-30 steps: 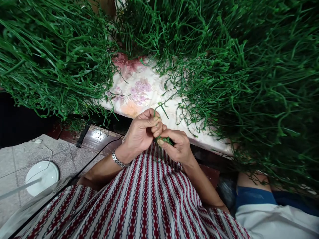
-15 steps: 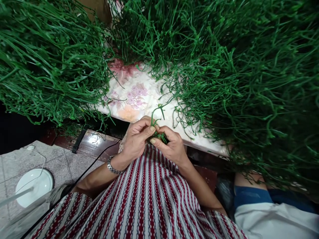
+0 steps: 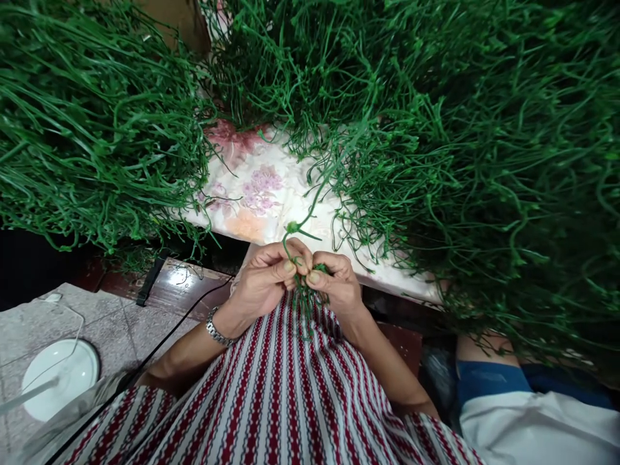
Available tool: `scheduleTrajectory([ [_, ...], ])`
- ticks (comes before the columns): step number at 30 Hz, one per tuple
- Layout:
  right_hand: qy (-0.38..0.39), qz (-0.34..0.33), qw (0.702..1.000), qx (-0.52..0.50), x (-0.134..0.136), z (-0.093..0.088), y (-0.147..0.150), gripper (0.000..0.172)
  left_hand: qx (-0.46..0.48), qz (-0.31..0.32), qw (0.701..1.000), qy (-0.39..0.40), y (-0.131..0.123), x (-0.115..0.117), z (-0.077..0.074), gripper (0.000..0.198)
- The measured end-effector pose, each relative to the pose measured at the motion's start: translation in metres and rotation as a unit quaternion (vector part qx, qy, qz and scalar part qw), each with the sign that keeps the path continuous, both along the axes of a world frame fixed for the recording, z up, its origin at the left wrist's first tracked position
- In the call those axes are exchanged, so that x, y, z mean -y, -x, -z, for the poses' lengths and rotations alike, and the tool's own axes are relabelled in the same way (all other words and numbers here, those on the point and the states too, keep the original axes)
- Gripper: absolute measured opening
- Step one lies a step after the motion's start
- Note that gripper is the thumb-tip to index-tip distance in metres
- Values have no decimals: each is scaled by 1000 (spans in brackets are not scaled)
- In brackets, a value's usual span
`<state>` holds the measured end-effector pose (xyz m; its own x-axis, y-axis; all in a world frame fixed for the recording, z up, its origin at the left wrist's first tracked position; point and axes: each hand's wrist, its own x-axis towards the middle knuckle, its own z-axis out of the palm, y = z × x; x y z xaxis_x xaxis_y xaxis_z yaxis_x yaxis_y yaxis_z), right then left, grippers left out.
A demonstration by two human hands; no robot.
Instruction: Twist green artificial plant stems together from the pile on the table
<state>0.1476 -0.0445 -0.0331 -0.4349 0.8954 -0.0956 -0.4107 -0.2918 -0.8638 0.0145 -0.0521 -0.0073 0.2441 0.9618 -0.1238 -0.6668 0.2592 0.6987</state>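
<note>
My left hand [image 3: 268,274] is closed, thumb and forefinger pinching a thin green plastic-looking stem [image 3: 310,213]. This stem curves up and away over the cloth, with a knob and a short side branch just above the fingers. Close beside it, my right hand [image 3: 338,283] is closed on a small bunch of green stem pieces [image 3: 305,316], some dangling below the fingers over the striped garment. The fingertips of both hands nearly meet, and they hide where the stem and the pieces come together.
Big heaps of green stems [image 3: 97,129] lie on the left and more stems [image 3: 436,129] at the back and right. Between them shows a flowered tablecloth [image 3: 261,187]. A white round base [image 3: 62,374] stands on the floor at left; a person's leg [image 3: 494,381] is at lower right.
Both hands have come slightly lower and nearer my body. The stem in the left hand now stretches farther up over the cloth, and the bunch hangs lower and shows more.
</note>
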Motion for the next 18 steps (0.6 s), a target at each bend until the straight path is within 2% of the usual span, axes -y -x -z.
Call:
scheduleTrajectory([
  [6, -70, -13, 997, 28, 0, 0, -2, 22, 47, 59, 994, 73, 3, -7, 3, 21],
  [14, -97, 3, 993, 65, 0, 11, -5, 31, 36, 55, 991, 119, 4, -11, -3, 30],
  [16, -124, 27, 984, 125, 1, 11, -3, 28, -1, 41, 993, 113, 5, -11, -2, 27],
  [18, -163, 56, 962, 211, 2, 8, -2, 24, -44, 15, 993, 104, 5, -10, -1, 24],
])
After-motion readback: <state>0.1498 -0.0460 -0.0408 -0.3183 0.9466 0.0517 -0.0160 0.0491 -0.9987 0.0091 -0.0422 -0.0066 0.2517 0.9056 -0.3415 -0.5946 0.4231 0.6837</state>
